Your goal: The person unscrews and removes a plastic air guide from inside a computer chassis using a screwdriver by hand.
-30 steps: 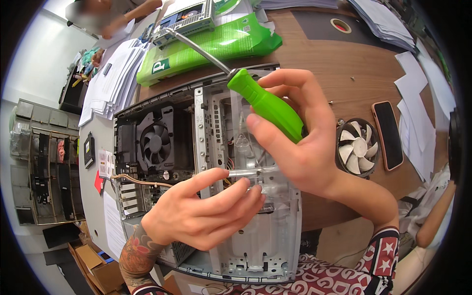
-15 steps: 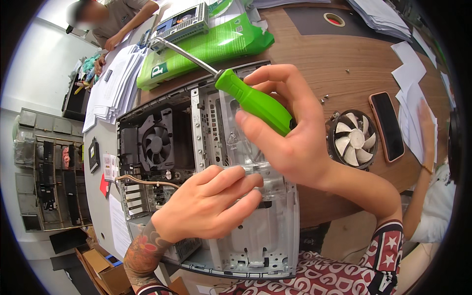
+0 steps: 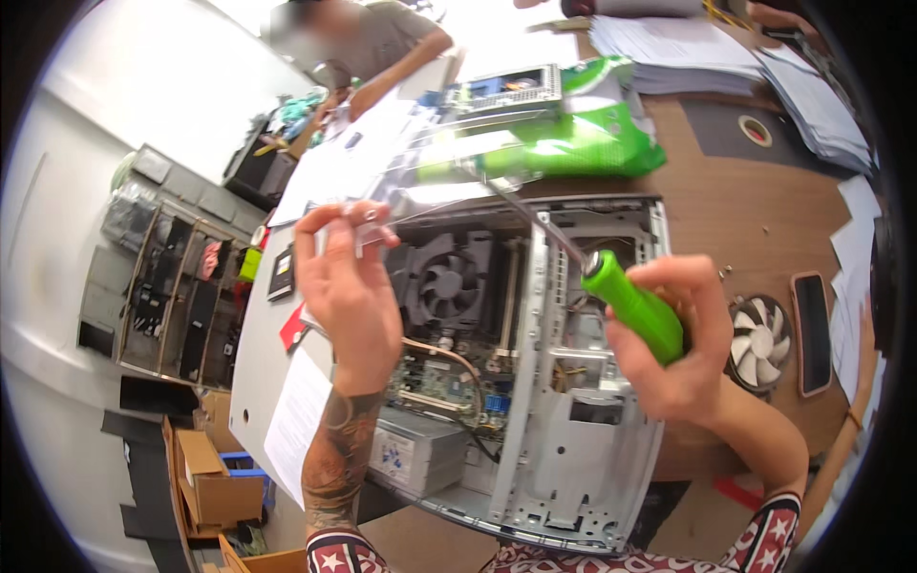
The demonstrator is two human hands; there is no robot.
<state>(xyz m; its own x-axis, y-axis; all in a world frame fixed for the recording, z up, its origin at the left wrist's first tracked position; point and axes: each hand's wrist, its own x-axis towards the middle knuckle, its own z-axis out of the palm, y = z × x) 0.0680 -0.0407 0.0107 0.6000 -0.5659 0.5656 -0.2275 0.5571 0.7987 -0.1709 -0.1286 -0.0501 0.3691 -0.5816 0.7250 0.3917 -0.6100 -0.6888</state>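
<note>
My left hand (image 3: 349, 306) is raised over the left side of an open computer case, fingers pinched on the edge of a clear plastic cover (image 3: 420, 197). The see-through cover tilts up toward the far side and is partly blurred. In my right hand (image 3: 690, 368) is a screwdriver (image 3: 635, 310) with a thick green handle, its metal shaft pointing up and left to the cover's far part. Whether its tip touches the plastic I cannot tell. Below both hands lies the computer case (image 3: 516, 468), showing a black cooling fan (image 3: 445, 288), a circuit board and a silver power supply (image 3: 420, 454).
A loose fan with pale blades (image 3: 759, 342) and a phone (image 3: 812, 334) lie right of the case. Small screws (image 3: 726, 271) are near them. Behind stand a green package (image 3: 602, 143) and a metal drive cage (image 3: 506, 91). Another person (image 3: 387, 43) sits at far left.
My left hand has risen leftward from the case, lifting the clear cover off its right part. My right hand still grips the screwdriver, now lower in view. The whole view has shifted.
</note>
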